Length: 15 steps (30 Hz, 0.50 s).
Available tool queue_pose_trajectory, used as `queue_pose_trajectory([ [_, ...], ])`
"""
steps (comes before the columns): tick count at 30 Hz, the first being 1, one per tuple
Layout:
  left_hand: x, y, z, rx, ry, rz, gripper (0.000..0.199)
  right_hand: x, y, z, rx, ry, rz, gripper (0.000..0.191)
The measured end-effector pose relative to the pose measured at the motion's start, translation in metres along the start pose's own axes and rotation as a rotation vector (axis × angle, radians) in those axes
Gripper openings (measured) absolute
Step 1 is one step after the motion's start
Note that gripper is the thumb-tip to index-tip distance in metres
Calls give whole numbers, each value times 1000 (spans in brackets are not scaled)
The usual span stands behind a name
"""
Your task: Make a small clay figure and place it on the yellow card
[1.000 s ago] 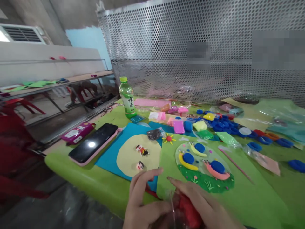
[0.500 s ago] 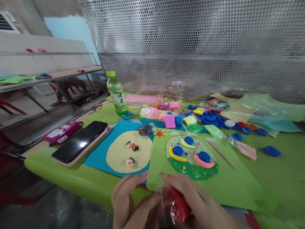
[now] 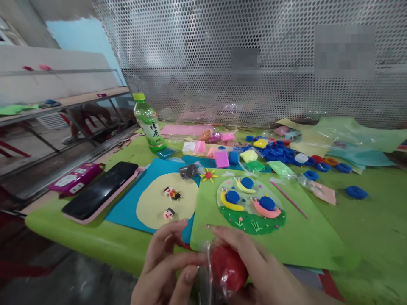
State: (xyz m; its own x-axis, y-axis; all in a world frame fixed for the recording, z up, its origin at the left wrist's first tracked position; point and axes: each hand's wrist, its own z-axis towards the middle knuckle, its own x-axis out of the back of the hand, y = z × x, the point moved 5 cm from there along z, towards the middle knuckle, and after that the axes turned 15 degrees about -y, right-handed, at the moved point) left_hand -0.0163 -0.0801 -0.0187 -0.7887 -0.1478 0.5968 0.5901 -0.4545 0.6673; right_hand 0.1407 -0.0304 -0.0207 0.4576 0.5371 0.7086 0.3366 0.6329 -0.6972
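My right hand [image 3: 254, 262] is closed around a lump of red clay [image 3: 229, 269] in a clear plastic bag [image 3: 206, 275], low in the middle of the view. My left hand [image 3: 168, 262] is beside the bag's clear edge, its thumb and fingers apart, one fingertip touching the plastic. Just beyond my hands, a green sheet [image 3: 206, 212] bears a round picture with clay snails [image 3: 266, 204] that have blue shells. To its left, a blue sheet [image 3: 122, 214] carries a cream disc [image 3: 148, 199] with a small clay figure [image 3: 172, 193] and a clay head [image 3: 168, 213].
A phone [image 3: 101, 190] and a purple case [image 3: 76, 178] lie at the left. Behind stands a green tea bottle [image 3: 149, 123]. Packets of clay, including a black one [image 3: 188, 170], and blue caps [image 3: 280, 153] are scattered before the perforated metal screen [image 3: 197, 55]. A pink stick [image 3: 289, 198] lies on the green sheet.
My left hand has shifted left, and its thumb has come away from the red clay. More of the bag's clear edge shows. The whole view has shifted slightly.
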Motion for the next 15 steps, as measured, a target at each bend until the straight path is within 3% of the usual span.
queue_pose_trajectory([
  [3, 7, 1, 5, -54, -83, 199, 16, 0, 0, 1, 20, 51, 6, 70],
  [6, 10, 6, 7, -136, -88, 311, 12, 3, -4, 2, 42, 68, -29, 69],
  [15, 14, 10, 11, -163, -83, 328, 10, 3, -15, 7, 55, -60, -108, 68],
])
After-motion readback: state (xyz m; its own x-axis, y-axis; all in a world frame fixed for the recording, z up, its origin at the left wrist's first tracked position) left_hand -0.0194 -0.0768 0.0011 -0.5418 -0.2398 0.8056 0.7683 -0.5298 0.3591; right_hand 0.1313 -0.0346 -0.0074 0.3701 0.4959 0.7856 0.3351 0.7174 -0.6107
